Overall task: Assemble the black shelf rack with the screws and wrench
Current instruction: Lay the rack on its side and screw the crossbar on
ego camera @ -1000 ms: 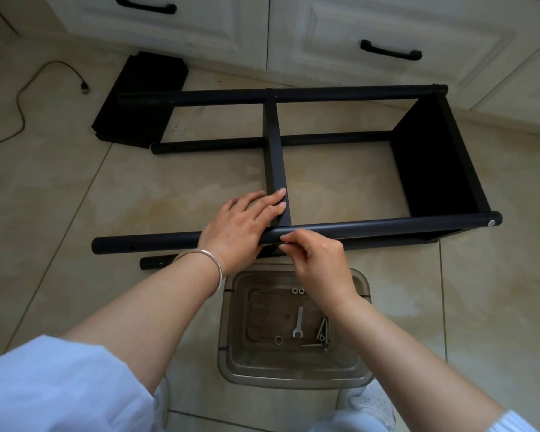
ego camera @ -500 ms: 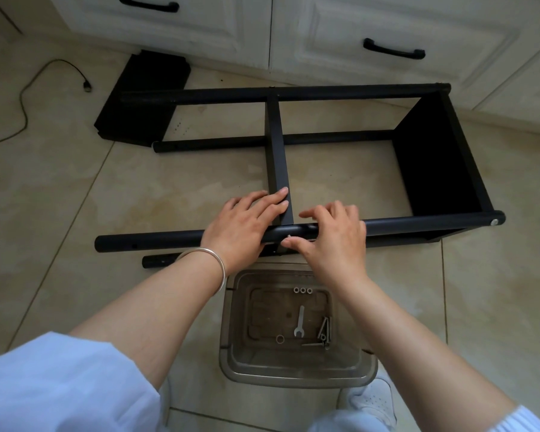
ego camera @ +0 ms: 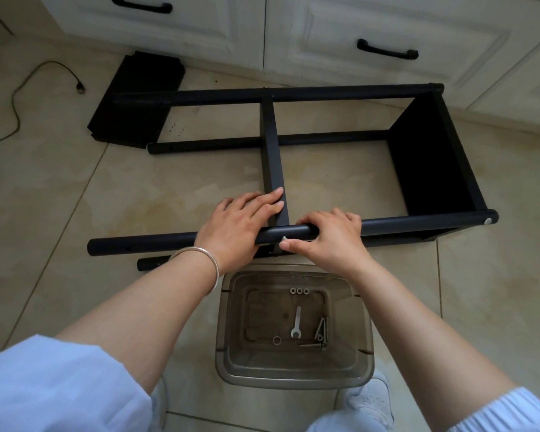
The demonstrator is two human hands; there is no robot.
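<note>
The black shelf rack (ego camera: 340,93) lies on its side on the tiled floor, with a middle shelf panel (ego camera: 270,151) and a right end panel (ego camera: 430,160) between its poles. My left hand (ego camera: 237,227) rests flat over the near pole (ego camera: 144,244) and the middle panel's near end. My right hand (ego camera: 331,238) wraps over the same pole just to the right, with its thumb at a small silver screw head (ego camera: 283,238) in the pole. A silver wrench (ego camera: 296,322), long screws (ego camera: 320,335) and washers (ego camera: 299,291) lie in a clear plastic bin (ego camera: 228,325) below my hands.
A loose black panel (ego camera: 131,120) lies on the floor at the far left, under the rack's far pole. A black cable (ego camera: 16,98) trails at the left edge. White cabinet drawers (ego camera: 371,23) with black handles line the back. My white shoe (ego camera: 368,400) is beside the bin.
My right hand went from pinching at the pole's near side to lying over the pole with fingers curled on top. The left hand and the rack stayed put.
</note>
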